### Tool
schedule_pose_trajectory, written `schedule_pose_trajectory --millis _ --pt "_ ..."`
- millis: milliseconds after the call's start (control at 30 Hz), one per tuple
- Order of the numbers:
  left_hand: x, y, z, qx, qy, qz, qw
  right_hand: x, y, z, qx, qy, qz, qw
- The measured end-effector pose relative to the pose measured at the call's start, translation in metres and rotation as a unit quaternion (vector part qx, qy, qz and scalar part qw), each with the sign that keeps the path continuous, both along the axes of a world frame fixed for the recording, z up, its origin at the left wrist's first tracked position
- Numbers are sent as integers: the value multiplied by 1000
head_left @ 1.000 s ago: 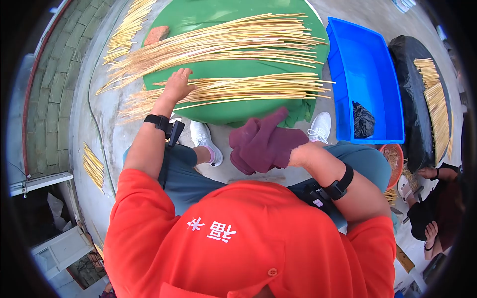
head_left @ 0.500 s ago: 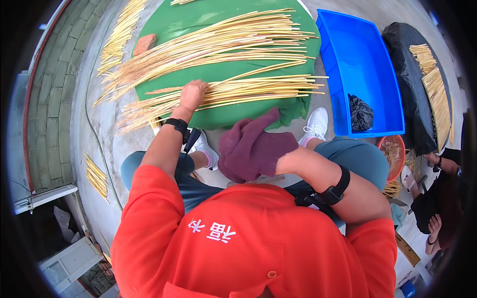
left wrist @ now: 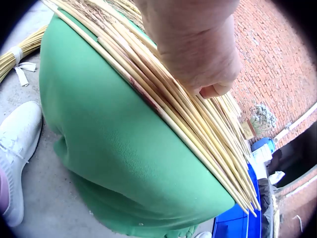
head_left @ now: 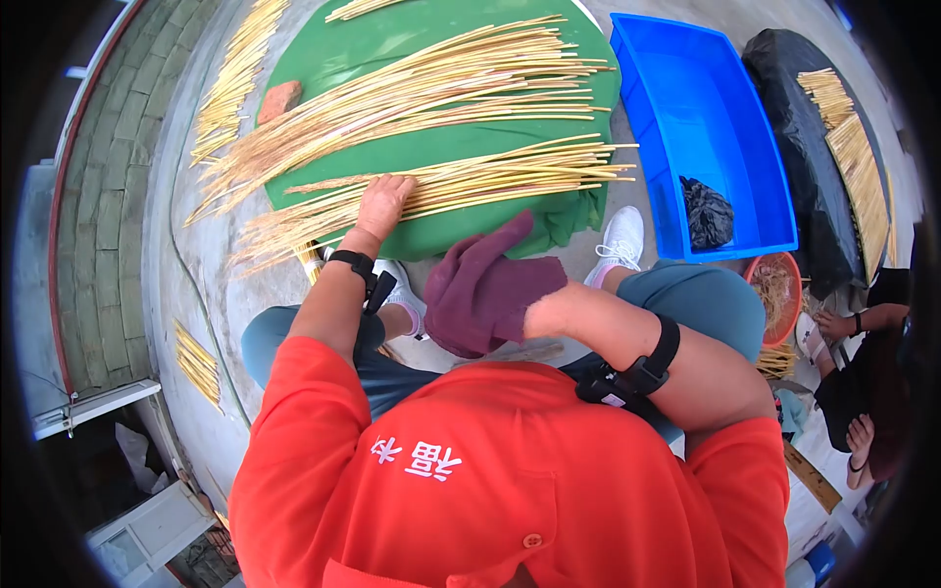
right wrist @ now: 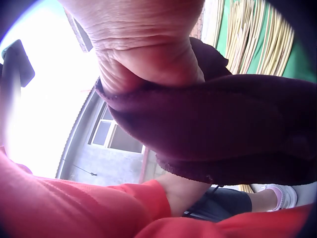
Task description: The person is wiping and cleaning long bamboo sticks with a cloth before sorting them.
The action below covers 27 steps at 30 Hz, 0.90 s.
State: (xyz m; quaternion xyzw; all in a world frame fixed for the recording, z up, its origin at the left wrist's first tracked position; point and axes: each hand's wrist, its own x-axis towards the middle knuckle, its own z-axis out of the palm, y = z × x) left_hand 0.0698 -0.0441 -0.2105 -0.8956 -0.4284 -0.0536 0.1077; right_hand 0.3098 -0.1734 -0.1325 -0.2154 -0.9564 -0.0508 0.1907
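My left hand point(head_left: 384, 204) is on the near bundle of straw-coloured stalks point(head_left: 510, 178), which lies across the green-covered table point(head_left: 431, 233). Its fingers curl over the stalks partway along them, toward the wispy ends; in the left wrist view the bent fingers meet the stalks' upper side. Maroon glove-like cloth point(head_left: 480, 294) covers my right hand point(right wrist: 153, 64) from the wrist down, in front of my belly. A loose edge of the cloth hangs below that wrist in the right wrist view. The right fingers are hidden, so I cannot tell how they lie.
A larger spread of stalks point(head_left: 421, 93) lies farther back, near a brick point(head_left: 280, 101). On the right stand a blue tub point(head_left: 686, 108) with a black plastic bag point(head_left: 706, 213), a red basin point(head_left: 774, 294) and a black-covered table point(head_left: 784, 147). Another person point(head_left: 872, 382) sits at right.
My left hand has moved right and down from the bundle's back edge onto its stalks, fingers now curled over them. The maroon-covered right hand has shifted slightly left.
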Motion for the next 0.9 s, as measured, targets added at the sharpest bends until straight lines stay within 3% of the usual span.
schedule_pose_trajectory --millis 67,100,167,333,367,467,533,667,733,767,800,867,900 --pt "0 -2 2 -1 -16 0 1000 1 2 9 169 -19 -48 984" --pt "1 -3 2 -5 -25 9 1000 6 6 14 -124 38 9 992" --pt "1 -6 0 -9 -34 19 999 10 9 27 -406 90 66 907" --pt "-2 -13 -4 6 -63 31 998 11 8 31 -390 79 55 916" --pt "-2 -14 -5 -43 -59 63 995 11 7 32 -397 79 57 912" --pt "-1 -20 -4 -34 -73 91 993 9 9 47 -332 34 79 940" --pt "-5 -21 -2 -48 -76 102 991 9 10 64 -73 -114 112 984" --pt "-8 -15 -2 -50 -98 126 986 3 9 38 -171 -71 131 974" --pt "-11 -5 1 -36 -129 179 975 -2 9 41 123 -199 117 965" --pt "-13 2 2 -7 -139 178 974 -2 10 38 127 -198 119 965" --pt "-15 10 4 -5 -139 181 974 1 10 33 68 -123 123 982" --pt "-18 30 9 -53 -110 205 971 6 9 26 8 -47 128 991" --pt "-20 41 8 -40 -102 202 973 8 8 24 -124 1 139 983"
